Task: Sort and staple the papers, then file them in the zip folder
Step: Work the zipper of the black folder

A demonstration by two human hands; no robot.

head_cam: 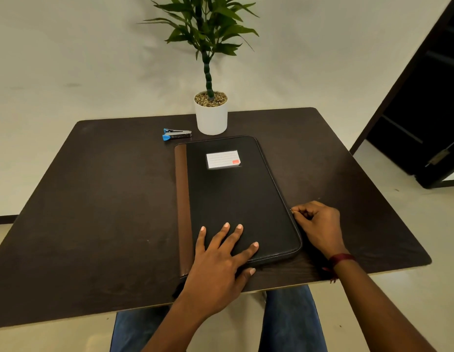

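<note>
A black zip folder (236, 196) with a brown spine and a white label lies closed on the dark table (101, 204). My left hand (221, 260) rests flat on the folder's near end, fingers spread and straight. My right hand (317, 224) is at the folder's right edge, with thumb and fingers pinching the small zip pull. A blue and silver stapler (176, 134) lies beyond the folder's far left corner. No papers are in view.
A white pot (212, 118) holding a green plant stands just behind the folder at the table's far edge. A dark doorway (429, 102) is at the right. My knees show under the table's near edge.
</note>
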